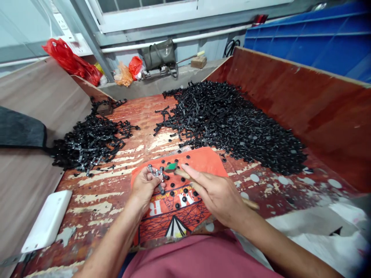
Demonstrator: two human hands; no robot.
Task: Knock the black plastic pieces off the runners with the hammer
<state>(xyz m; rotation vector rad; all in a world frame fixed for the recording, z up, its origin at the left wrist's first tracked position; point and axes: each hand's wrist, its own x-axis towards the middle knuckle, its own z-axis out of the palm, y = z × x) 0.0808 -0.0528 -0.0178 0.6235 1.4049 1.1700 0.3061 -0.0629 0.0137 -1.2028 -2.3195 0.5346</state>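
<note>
White phone [46,221] at desk edge, red bag [68,60] and olive handbag [159,55] on back ledge, blue crates [313,38] far right.

We can't read orange cloth [203,160] lettering: left hand [145,185] and right hand [216,195] cover part. Wooden tool handle [252,204] mostly hidden under right palm. Black part [158,173] in left fingers too small to make out. Blue crates [319,34] cut off at right edge.
</note>
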